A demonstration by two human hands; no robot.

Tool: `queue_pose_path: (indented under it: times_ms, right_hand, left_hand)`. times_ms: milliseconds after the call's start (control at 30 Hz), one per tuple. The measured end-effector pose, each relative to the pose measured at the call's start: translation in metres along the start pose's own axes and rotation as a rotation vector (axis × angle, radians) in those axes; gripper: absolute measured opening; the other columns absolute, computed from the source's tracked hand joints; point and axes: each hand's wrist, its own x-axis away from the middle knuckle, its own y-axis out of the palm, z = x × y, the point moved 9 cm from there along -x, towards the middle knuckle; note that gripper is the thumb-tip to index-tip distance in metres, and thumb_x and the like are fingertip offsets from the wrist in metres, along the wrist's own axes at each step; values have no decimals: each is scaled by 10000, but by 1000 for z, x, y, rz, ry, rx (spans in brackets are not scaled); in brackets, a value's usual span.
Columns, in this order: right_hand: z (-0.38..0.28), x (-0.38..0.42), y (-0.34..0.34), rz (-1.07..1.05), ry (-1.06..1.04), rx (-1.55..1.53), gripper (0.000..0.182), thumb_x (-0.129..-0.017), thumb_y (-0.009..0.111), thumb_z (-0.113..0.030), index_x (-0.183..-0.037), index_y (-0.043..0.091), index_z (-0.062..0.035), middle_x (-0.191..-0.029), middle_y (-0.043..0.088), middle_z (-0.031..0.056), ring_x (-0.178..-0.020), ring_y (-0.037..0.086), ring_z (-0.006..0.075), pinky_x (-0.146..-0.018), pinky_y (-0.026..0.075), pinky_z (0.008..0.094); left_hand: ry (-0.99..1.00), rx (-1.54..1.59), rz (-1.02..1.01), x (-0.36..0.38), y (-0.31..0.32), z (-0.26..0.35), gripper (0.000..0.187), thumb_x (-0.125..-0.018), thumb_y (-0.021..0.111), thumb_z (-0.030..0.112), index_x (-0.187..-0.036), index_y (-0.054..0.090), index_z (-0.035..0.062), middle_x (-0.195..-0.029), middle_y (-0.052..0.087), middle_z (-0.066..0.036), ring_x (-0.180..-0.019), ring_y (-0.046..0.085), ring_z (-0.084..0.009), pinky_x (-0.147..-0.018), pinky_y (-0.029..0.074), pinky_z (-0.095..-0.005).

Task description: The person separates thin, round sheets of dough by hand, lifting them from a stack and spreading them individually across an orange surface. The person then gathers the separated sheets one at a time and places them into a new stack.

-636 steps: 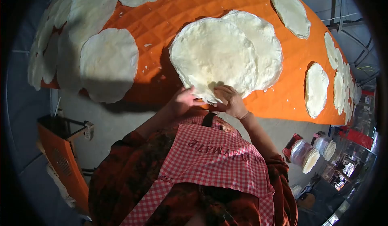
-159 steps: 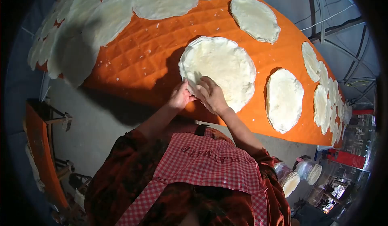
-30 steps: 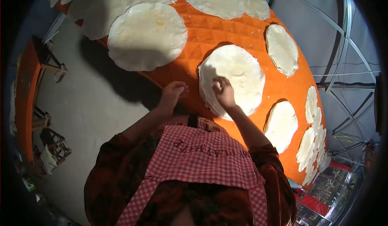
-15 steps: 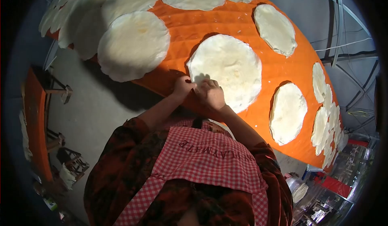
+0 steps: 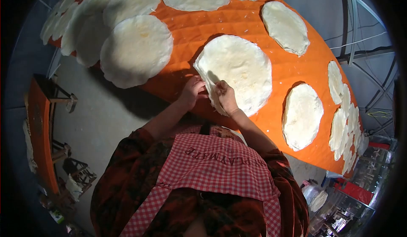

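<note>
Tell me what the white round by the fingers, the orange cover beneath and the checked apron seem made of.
White round: probably dough or similar soft stuff, matte; its face is lumpy and rim uneven.
Orange cover: likely cloth, dull; soft ripples show.
Apron: apparently woven fabric, perhaps cotton, mostly matte; it drapes and creases.

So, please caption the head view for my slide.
Left hand and right hand at edge of white disc on orange cloth.
</note>
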Motion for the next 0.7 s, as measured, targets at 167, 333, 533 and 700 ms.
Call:
queue_pose_path:
  times_ms: [167,333,533,700]
  right_hand:
    - [-4,3,-1,-23,17,-99,109,-921,512,-86,-968,519,12,-854,603,109,-779,576,133,-707,475,261]
    - [-11,3,2,6,73,84,307,-880,579,-199,-1097,531,13,-894,633,168,-772,625,225,-696,500,323]
    - [-12,-34,2,60,7,442,275,-787,575,-270,-870,663,-23,-824,628,261,-820,614,408,-732,494,438]
    - [-25,-39,-11,-22,-41,452,252,-772,593,-171,-908,658,30,-805,637,263,-794,645,367,-709,495,392]
  left_hand:
    - [8,-34,-44,10,14,0,460,-800,543,2,-1232,400,73,-1140,538,-83,-1033,539,-177,-708,540,-292]
    - [108,-150,0,2,15,-4,450,-779,535,-34,-1203,427,70,-1059,569,-84,-957,564,-157,-666,519,-270]
    - [226,-381,260,-33,-16,-21,344,-784,546,8,-1111,450,56,-899,567,-59,-798,569,-150,-668,500,-300]
    - [301,-668,382,-40,-6,-17,329,-782,574,47,-1088,454,48,-907,550,-55,-807,540,-154,-680,474,-305]
